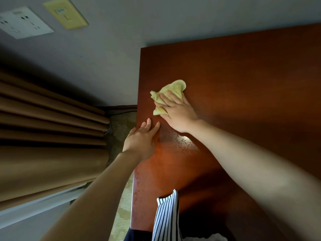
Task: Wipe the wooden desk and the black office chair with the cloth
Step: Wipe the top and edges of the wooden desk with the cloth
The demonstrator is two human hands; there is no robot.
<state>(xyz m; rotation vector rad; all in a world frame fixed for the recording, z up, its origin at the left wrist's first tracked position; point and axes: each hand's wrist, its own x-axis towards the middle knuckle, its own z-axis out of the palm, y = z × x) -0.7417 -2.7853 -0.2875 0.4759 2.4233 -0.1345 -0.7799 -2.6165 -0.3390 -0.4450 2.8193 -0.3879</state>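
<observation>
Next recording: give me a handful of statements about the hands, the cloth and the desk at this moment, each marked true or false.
1. The right hand presses a yellow cloth onto the wooden desk. True.
2. The left hand holds a second cloth. False: it lies flat on the desk near the left edge and holds nothing.
3. The cloth is on a black office chair. False: it is on the desk, and no chair is in view.
4. Brown curtains hang to the left of the desk. True.
</observation>
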